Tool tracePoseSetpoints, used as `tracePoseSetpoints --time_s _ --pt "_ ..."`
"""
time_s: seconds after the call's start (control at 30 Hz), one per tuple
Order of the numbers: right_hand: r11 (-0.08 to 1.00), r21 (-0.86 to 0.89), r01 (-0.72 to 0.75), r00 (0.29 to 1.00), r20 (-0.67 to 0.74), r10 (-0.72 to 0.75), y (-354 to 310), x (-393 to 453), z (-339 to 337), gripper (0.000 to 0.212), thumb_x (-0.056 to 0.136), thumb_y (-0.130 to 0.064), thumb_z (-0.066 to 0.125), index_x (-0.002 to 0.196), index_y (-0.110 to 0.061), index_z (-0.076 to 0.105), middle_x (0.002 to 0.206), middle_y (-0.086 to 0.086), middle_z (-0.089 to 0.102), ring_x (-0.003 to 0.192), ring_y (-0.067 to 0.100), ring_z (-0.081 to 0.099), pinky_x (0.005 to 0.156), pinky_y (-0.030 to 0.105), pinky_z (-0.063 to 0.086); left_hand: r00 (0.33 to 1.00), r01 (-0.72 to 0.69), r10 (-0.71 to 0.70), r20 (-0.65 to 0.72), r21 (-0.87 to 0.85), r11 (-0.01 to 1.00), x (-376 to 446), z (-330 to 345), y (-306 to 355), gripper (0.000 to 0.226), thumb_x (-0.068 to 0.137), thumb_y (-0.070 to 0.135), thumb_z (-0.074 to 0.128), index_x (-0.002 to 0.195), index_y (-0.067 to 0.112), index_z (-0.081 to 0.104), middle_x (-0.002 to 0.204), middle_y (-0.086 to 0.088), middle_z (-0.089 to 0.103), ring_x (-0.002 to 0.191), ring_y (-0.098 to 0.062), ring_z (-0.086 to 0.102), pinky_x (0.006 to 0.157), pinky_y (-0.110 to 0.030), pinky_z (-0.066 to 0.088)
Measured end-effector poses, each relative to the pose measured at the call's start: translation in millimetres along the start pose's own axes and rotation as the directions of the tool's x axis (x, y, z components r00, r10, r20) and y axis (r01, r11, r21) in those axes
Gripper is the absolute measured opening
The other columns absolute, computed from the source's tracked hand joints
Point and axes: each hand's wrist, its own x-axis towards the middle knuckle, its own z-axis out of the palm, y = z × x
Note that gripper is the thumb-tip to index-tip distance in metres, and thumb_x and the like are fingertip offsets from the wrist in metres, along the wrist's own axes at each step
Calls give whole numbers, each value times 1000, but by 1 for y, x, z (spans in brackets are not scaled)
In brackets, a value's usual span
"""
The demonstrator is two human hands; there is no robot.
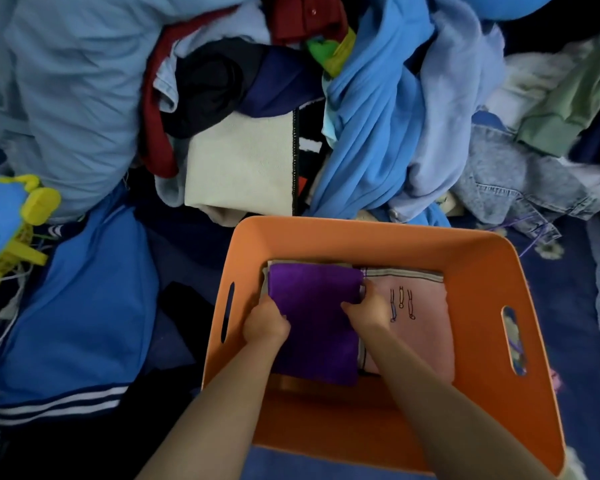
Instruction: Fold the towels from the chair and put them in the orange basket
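Both hands on purple towel in orange basket

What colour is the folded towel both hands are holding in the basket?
Purple towel, plain with no pattern, gripped at its sides by the left hand and right hand; head view.

Heaped clothes, a blue-and-yellow toy, a denim garment, a blue carpet.

One orange basket, holding two folded towels in plain sight: one purple towel, one pink towel. Two hands: left hand, right hand. One blue-and-yellow toy; one cream cloth; heaped clothing, number uncountable.
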Motion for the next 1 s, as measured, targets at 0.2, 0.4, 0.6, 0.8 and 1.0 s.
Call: tracePoseSetpoints --time_s 0.2,0.4,0.6,0.8,1.0 --pt "965 220 146 984 -128 -120 -5 -8 11 60 84 3 57 138 -11 34 132 14 51 120 27 49 98 31 40 967 -97 114 -227 84 992 -7 2 -8 33 96 16 44 126 4 38 116 -12 60 102 -27 62 76 -35 50" --pt "686 -638 351 908 52 -416 5 -16 4 39 95 -21 44 131 -6 39 143 16 27 128 33 33 99 41 38 972 -154 198 -125 299 942 -11 3 -8 77 90 9 54 147 9 4 149 -17 20 127 -27 40 92 -32 47" --pt "488 -716 499 864 455 -215 6 -20 -16 54 99 -35 28 147 -16 12 157 4 -4 145 22 -1 116 40 14 955 -240 292 -51 446 863 -35 -11 -10 67 89 12 55 144 9 18 150 -16 16 132 -27 31 97 -31 44" --pt "526 -582 620 780 388 -491 -18 -68 -53 41 95 -22 35 126 0 51 144 19 38 135 31 35 107 37 34 915 -324 403 -2 590 739 -67 -35 -6 33 92 7 44 125 5 45 129 -12 45 120 -27 42 93 -34 40" --pt "278 -396 875 249 -123 -961 -66 -177 -145 28 84 -17 51 76 3 69 82 9 70 74 25 67 76 18 43 882 -403 468 45 587 702 -128 -35 -15 29 88 2 43 115 5 54 121 -11 55 115 -27 49 95 -34 38"
